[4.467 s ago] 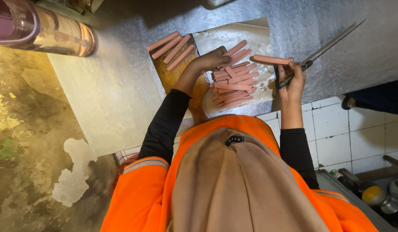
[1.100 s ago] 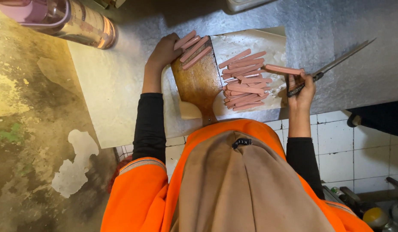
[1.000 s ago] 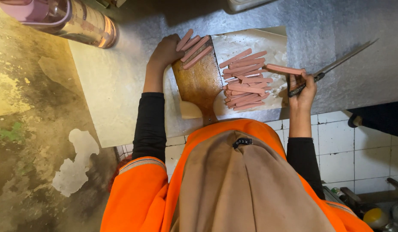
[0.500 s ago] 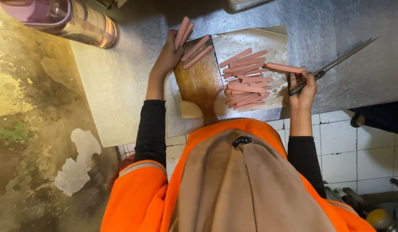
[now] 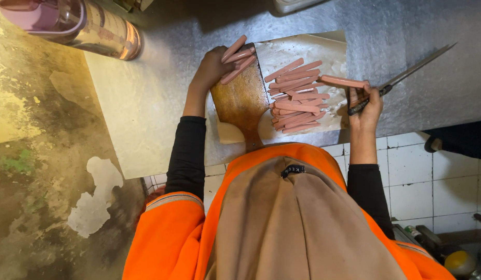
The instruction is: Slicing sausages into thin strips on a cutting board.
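Pink-lidded jar (image 5: 69, 23) cropped (top edge).

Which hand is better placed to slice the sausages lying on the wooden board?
The right hand, probably: it already grips the long knife along with one pink sausage. The left hand is busy gathering the few pink sausages on the brown wooden cutting board.

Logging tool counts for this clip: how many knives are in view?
1. The knife is in the right hand, blade pointing out over the metal counter, beside the sausage pile. The person's body hides the near counter edge, so another could be hidden.
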